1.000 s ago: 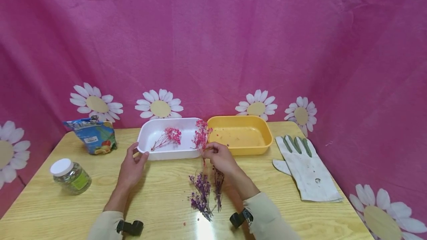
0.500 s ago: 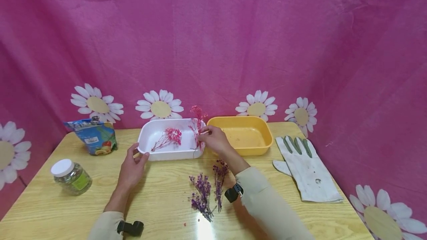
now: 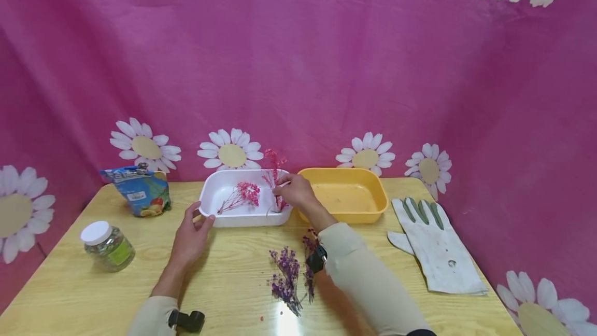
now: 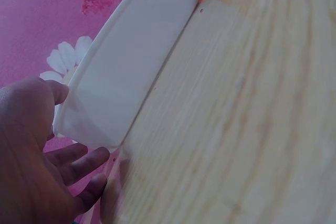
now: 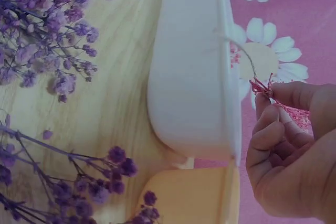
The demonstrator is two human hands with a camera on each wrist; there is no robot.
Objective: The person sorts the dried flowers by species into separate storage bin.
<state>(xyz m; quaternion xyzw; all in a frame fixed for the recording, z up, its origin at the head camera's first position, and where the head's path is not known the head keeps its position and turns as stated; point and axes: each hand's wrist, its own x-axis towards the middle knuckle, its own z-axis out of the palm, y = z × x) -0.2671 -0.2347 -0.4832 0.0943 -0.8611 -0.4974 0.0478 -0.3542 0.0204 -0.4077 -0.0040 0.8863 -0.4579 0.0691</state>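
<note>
A sprig of pink dried flowers point(image 3: 272, 164) is pinched between the thumb and fingers of my right hand point(image 3: 297, 192), held upright over the right end of the white tray point(image 3: 252, 220). In the right wrist view the stem ends point(image 5: 262, 88) show at the fingertips, with a thin curved strand beside them. Another pink sprig point(image 3: 247, 194) lies inside the white tray. My left hand point(image 3: 191, 237) holds that tray's near left corner, thumb at the front rim and fingers at the end wall, as the left wrist view shows.
A yellow tray point(image 3: 347, 198) stands right of the white one. Two bunches of purple dried flowers point(image 3: 285, 276) lie on the table in front, one partly under my right forearm. A lidded jar point(image 3: 109, 248) and a blue pouch point(image 3: 140, 193) stand left; work gloves point(image 3: 436, 253) lie right.
My right hand has carried the pink sprig up and left from the table side to over the white tray. The left hand keeps its place. The head view has shifted slightly.
</note>
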